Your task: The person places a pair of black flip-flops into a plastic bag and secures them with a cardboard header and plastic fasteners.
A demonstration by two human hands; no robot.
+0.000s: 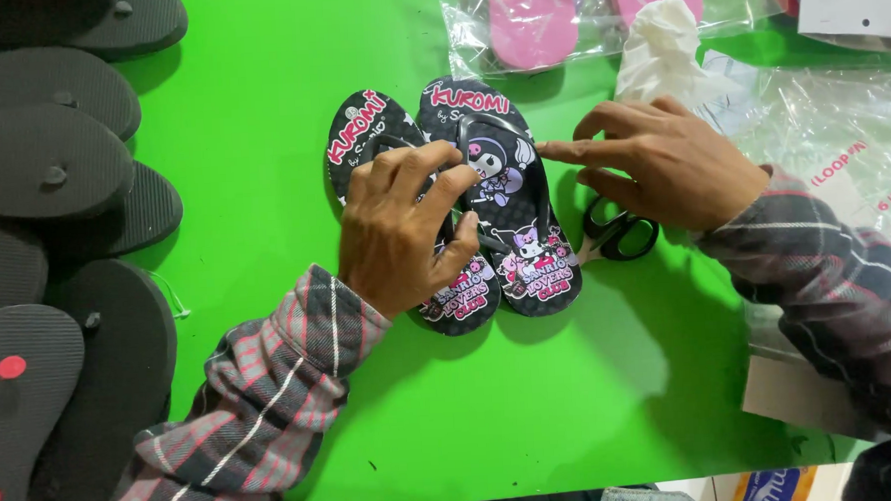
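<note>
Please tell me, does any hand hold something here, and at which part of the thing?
The left hand grips the black strap of the left flip-flop. The right hand holds nothing; its fingertip touches the right flip-flop.

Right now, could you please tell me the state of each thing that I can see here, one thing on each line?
Left hand: resting on the left sandal, fingers curled over its strap.
Right hand: forefinger touching the right sandal's edge.
Pair of black printed sandals: side by side, flat, soles down.
Scissors: closed, partly hidden under the right hand.
Pink sandals: packed in clear bags.
Black soles: stacked, undersides up.
</note>
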